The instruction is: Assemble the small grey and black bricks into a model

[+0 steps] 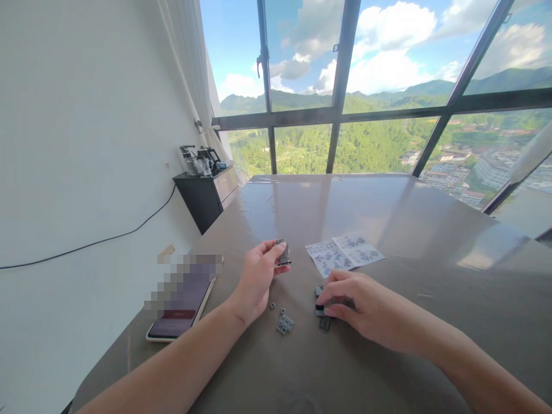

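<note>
My left hand is raised over the table, thumb and fingers closed on a small grey assembly of toy building bricks. Lower and to the right, my right hand rests at a group of grey building bricks. Its thumb and index finger pinch around a small black brick, and the fingers partly cover the group. A dark square piece lies just below these fingertips. Between the two hands, several loose grey pieces lie on the table, with two tiny ones just above them.
A printed instruction sheet lies beyond my right hand. At the left edge of the brown table is a phone, partly blurred out. A dark cabinet bearing a coffee pot stands by the wall; large windows are behind.
</note>
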{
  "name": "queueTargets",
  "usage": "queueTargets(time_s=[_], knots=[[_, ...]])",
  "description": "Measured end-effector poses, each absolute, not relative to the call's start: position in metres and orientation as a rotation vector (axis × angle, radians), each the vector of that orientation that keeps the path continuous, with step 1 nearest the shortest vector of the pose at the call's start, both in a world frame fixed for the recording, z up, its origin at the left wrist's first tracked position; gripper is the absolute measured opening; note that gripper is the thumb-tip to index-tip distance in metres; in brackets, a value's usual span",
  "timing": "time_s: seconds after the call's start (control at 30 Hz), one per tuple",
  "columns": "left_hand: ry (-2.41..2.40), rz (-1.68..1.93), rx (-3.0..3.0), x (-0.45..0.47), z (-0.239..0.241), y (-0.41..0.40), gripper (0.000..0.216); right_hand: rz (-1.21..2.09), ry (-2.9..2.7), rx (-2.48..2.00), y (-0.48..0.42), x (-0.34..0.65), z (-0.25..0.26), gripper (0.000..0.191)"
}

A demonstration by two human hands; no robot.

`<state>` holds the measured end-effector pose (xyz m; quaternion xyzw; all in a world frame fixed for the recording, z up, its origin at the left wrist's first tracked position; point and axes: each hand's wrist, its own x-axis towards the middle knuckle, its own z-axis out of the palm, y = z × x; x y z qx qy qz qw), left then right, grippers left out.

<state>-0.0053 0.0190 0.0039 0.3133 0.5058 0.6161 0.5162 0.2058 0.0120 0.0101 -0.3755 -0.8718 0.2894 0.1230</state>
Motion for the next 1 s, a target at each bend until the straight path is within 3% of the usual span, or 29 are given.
queueTargets(time_s=[0.5, 0.7, 1.0], knots=[[1.200, 1.406, 0.832, -0.003, 0.003, 0.017, 0.027, 0.652, -2.601, -0.985, -0.002, 0.187, 0.004, 0.025], [1.184, 1.359, 0.928, 0.000, 0.002, 0.014, 0.032, 0.726, -2.251, -1.052, 0.010, 0.191, 0.008, 0.017], [1.180, 1.278, 1.005, 0.002, 0.003, 0.011, 0.041, 1.031, -1.666, -1.100, 0.035, 0.214, 0.018, 0.031]])
